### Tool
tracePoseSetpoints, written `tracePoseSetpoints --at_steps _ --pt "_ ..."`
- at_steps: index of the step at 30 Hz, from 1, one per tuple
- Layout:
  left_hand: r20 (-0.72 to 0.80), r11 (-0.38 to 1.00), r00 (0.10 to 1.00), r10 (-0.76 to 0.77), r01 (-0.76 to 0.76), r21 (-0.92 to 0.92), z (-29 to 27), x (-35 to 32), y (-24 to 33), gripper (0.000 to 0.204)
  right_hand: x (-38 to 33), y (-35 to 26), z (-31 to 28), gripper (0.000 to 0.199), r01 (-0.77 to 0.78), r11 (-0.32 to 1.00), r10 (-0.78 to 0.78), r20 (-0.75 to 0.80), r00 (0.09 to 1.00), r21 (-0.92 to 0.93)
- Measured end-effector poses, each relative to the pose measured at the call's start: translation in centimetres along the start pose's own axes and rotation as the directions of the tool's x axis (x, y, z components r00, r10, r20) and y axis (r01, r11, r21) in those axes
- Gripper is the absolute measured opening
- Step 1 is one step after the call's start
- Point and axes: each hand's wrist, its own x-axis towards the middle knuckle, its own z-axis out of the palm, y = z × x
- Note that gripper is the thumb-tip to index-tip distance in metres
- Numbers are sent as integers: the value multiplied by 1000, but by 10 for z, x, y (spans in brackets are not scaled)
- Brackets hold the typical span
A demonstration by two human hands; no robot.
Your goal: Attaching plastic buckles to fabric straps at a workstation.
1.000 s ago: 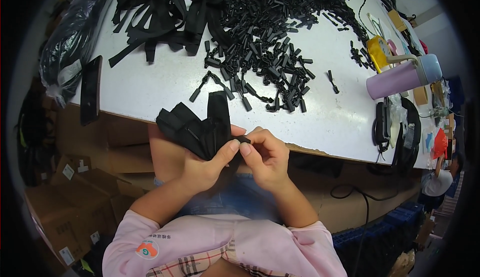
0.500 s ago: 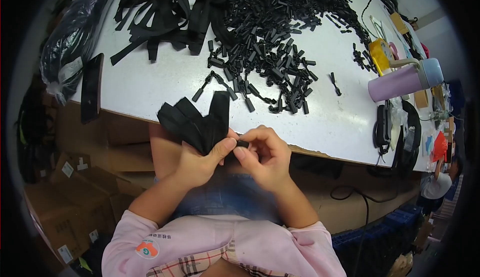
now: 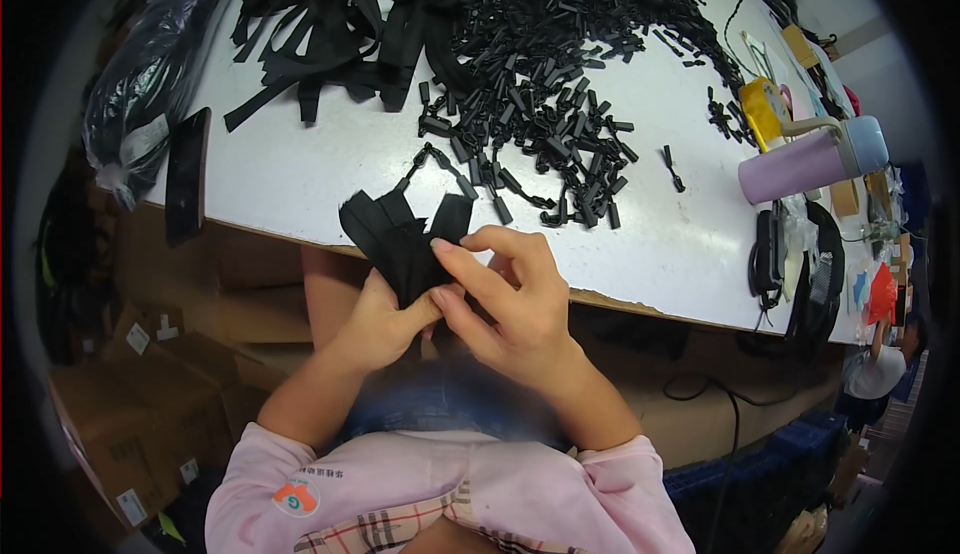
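Observation:
A fanned bundle of black fabric strips (image 3: 385,239) stands up from my left hand (image 3: 375,329), just off the table's near edge. My left fingers and thumb are closed round its lower end. From the right side my right hand (image 3: 525,309) reaches onto the bundle, its index fingertip on the strips and its thumb close beside my left thumb. Whatever lies under the right fingers is hidden. Beyond my hands, small black zipper pulls (image 3: 580,154) lie in a large heap on the white table (image 3: 330,169).
More black strips (image 3: 385,49) are piled at the back left, beside a plastic-wrapped bundle (image 3: 155,64) and a flat dark bar (image 3: 186,174). On the right stand a purple bottle (image 3: 795,164) and a yellow tape roll (image 3: 763,109). Cardboard boxes (image 3: 150,404) sit at lower left.
My right hand has moved left and up from a small black piece at the fingertips onto the strips. The bundle has shifted slightly right.

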Motion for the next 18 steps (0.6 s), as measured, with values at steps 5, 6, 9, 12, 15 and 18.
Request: tracePoseSetpoints --at_steps 5,6,9,12,15,18 --pt "166 990 981 -104 118 -76 -9 -1 -4 19 -12 6 6 29 8 989 14 -146 989 150" --pt "159 992 979 -130 130 10 -7 -2 -2 18 -13 5 5 29 8 988 14 -144 989 152" --pt "156 985 983 -101 77 152 2 -4 1 16 -16 7 -3 21 -563 522 581 217 785 641" --pt "164 973 986 -14 -24 227 -1 -8 -3 17 -13 1 -13 15 -594 226 554 400 730 772" --pt "239 994 966 -100 87 65 -4 -6 -1 21 -18 7 -16 11 -533 149 521 392 758 833" --pt "84 951 971 -225 237 -197 0 -2 -2 25 -19 4 -23 10 -472 166 392 381 837 866"
